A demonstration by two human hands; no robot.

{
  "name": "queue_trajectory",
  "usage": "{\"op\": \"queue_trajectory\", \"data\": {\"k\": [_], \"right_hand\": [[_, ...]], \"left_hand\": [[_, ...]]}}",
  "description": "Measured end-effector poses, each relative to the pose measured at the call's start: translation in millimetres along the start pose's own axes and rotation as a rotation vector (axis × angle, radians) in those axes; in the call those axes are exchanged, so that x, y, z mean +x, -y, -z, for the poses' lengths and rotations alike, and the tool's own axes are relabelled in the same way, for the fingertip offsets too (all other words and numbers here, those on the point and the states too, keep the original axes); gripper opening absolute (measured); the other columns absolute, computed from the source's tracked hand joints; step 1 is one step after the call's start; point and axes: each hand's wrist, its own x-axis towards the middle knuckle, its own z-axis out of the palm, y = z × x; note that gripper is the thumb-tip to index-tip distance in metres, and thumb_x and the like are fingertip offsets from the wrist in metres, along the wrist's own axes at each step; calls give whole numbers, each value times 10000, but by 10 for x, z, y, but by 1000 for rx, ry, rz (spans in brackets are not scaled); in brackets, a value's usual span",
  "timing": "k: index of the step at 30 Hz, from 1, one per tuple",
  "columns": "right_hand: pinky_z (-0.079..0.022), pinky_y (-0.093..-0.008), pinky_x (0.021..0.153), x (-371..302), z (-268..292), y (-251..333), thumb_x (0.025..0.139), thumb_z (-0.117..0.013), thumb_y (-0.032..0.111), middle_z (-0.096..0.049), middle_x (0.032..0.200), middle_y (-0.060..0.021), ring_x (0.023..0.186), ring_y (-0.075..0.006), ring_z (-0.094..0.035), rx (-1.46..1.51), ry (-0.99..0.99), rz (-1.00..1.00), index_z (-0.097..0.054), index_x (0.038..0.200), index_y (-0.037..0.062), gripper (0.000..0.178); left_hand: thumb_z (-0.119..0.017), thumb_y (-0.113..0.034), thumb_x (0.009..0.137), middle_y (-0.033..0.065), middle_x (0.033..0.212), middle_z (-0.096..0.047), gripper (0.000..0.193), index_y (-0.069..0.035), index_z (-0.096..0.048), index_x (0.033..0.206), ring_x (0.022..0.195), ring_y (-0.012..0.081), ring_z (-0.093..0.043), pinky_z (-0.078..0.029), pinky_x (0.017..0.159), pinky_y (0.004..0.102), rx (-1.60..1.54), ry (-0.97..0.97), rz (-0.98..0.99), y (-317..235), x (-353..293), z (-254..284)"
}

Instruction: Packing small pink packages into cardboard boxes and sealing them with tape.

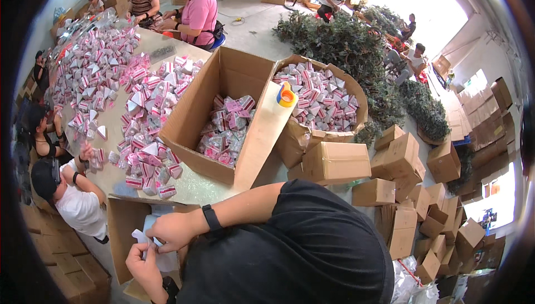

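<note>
Left hand (144, 265) and right hand (171, 230) both have fingers pinched on a white sheet (139, 236) over an open box (118, 229). Past that, packets (146, 156) cover lots of the table (209, 192) beside a big carton (192, 106); greenery (340, 47) way back.

Toward seven o'clock, the lower edge cuts off the arm (155, 289) behind the left hand (144, 265). The right hand (171, 230) covers part of the white sheet (139, 236), so its whole shape is unclear. At eight o'clock, the inside of the carton (118, 223) is partly hidden. Toward two o'clock, one person (411, 27) is too small to read well.
</note>
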Motion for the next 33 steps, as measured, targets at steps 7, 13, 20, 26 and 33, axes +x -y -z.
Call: {"op": "queue_trajectory", "data": {"k": [7,13,20,26,33], "right_hand": [[-511,-486,661,5,-61,-46,720,-786,356,-677,804,-182,764,-401,-655,35,73,19,-615,923,27,423],[-518,-485,667,106,-77,-59,726,-712,215,-667,766,-206,746,-418,-643,-173,192,10,-664,796,14,218],[-504,-505,697,9,560,196,729,-629,103,-644,801,-237,787,-441,-624,8,-95,107,-644,840,16,142],[-492,-454,703,-95,946,560,799,-646,122,-634,864,-214,827,-420,-615,220,-97,317,-621,929,-8,185],[-473,-426,719,-112,1027,710,884,-649,137,-593,850,-194,808,-384,-582,223,88,457,-602,953,-53,207]], "left_hand": [[-710,-21,855,2,829,-585,124,-6,-588,861,752,79,-493,-411,672,245,-176,4,-68,4,-82,-111],[-671,7,868,24,907,-589,124,-2,-578,948,796,110,-537,-445,739,248,-302,-21,-205,75,-58,0],[-690,5,808,77,1141,-606,388,8,-579,1180,1042,174,-578,-450,933,316,-218,-119,-107,-31,6,266],[-785,-117,729,149,1186,-603,524,-12,-593,1206,1138,327,-545,-426,984,399,252,44,-123,420,-23,237],[-663,-176,856,186,1001,-656,276,-5,-619,1068,960,362,-613,-475,842,426,222,107,-299,703,83,-25]]}}
